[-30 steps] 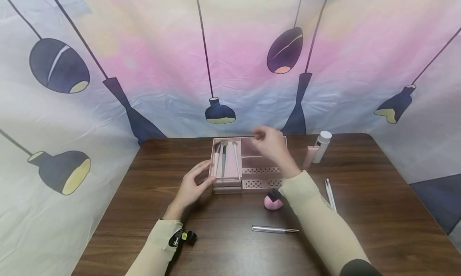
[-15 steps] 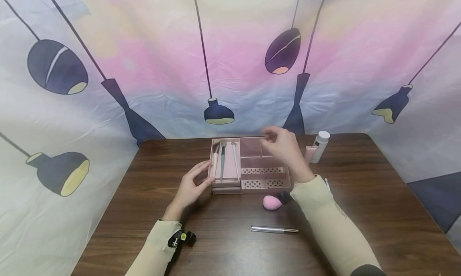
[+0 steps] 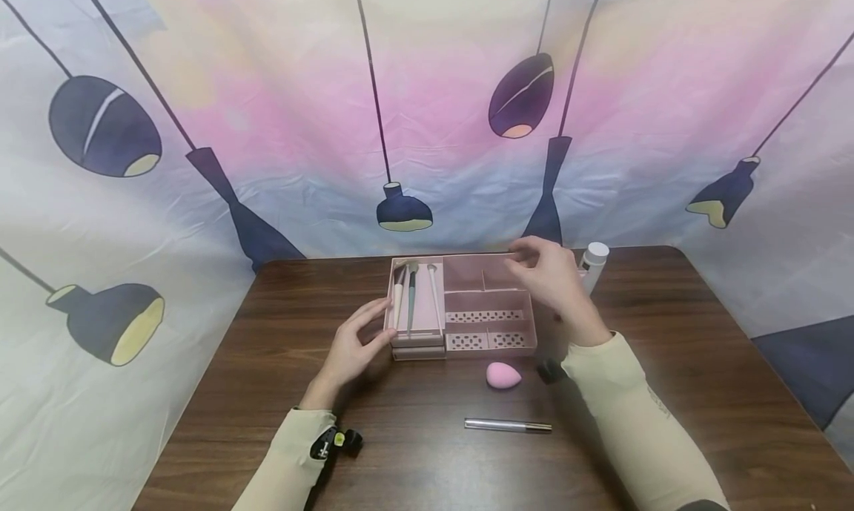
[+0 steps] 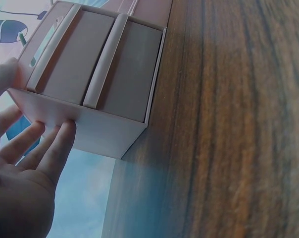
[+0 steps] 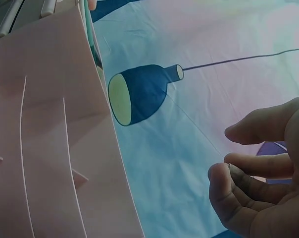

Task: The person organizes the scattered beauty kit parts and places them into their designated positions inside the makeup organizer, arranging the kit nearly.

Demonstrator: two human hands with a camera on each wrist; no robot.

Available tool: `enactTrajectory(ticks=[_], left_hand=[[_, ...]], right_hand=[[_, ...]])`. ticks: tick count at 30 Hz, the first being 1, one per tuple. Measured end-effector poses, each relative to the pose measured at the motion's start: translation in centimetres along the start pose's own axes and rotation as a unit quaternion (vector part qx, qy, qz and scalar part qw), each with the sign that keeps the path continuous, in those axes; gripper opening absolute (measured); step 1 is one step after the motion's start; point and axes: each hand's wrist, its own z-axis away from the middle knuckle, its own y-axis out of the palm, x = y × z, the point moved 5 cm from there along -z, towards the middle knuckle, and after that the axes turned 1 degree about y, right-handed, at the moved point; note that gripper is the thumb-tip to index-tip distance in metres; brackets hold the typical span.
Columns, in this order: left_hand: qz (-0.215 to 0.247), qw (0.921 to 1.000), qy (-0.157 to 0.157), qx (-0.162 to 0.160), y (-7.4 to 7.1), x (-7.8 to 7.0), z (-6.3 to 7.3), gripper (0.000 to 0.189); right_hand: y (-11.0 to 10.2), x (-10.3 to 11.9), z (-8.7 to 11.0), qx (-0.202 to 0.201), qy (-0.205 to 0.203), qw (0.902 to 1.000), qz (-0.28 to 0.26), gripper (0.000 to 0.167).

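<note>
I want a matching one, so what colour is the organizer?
The organizer is pink, best seen in the head view.

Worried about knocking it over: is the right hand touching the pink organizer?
Apart: the right wrist view shows blue backdrop between the right hand and pink organizer.

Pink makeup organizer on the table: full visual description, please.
The pink makeup organizer, plastic-looking, stands upright near the table's far edge. Its left section stacks two closed drawers with raised bar handles beneath a top tray holding three makeup brushes. Its right section has open, divided compartments; the front ones show dark-dotted strips. The left hand's fingers touch its left side.
</note>
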Motion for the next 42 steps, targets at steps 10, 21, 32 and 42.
enactTrajectory(ticks=[10,21,32,42], left_hand=[[0.009,1.0000,0.002,0.001,0.0,0.1,0.0,0.051],[-0.007,1.0000,0.005,0.001,0.0,0.1,0.0,0.051],[-0.011,0.9999,0.005,-0.002,0.0,0.3,0.0,0.051],[-0.010,0.9999,0.003,-0.002,0.0,0.3,0.0,0.051]], right_hand=[[-1.5,-1.4,0.9,0.015,0.006,0.9998,-0.008,0.030],[-3.3,-2.8,2.0,-0.003,0.006,0.9999,0.007,0.029],[-4.7,-4.7,2.7,0.002,0.021,0.9987,0.047,0.028],[-5.7,-6.6,3.4,-0.001,0.031,0.9977,0.061,0.029]])
